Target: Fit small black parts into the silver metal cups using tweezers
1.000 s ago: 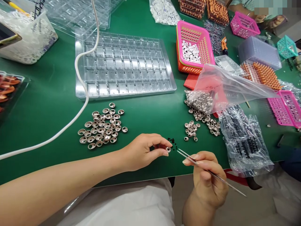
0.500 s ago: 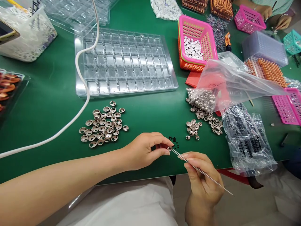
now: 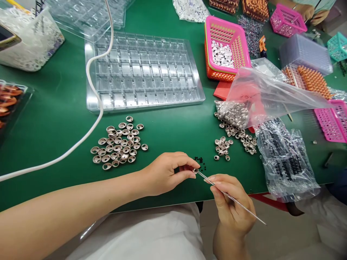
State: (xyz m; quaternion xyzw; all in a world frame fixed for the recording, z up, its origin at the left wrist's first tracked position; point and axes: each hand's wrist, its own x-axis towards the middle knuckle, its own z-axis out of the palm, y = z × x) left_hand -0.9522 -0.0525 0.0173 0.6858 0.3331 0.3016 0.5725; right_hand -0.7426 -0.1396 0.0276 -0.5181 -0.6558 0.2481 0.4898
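Between the thumb and forefinger of my left hand [image 3: 170, 173] is a small silver metal cup [image 3: 195, 170] with a hole. My right hand [image 3: 234, 202] is closed on thin metal tweezers [image 3: 230, 196], whose tips reach the cup. Whether the tips hold anything is too small to see. Tiny black pieces [image 3: 200, 160] lie scattered on the table just beyond my fingertips. Left of them is a pile of silver cups with openings [image 3: 119, 144]. To the right sits a smaller cluster of similar metal cups [image 3: 222, 147].
A clear compartment tray [image 3: 146, 72] lies behind my hands, with a white cable [image 3: 90, 79] across its left side. Pink baskets [image 3: 227, 43] with white pieces stand at the back right. Plastic bags [image 3: 282, 155] lie at right. A co-worker's hands [image 3: 311, 14] show at the far right.
My right hand and the rear end of the tweezers have shifted slightly left. My left hand stays in place with the cup. The co-worker's hands have moved up and back a little.
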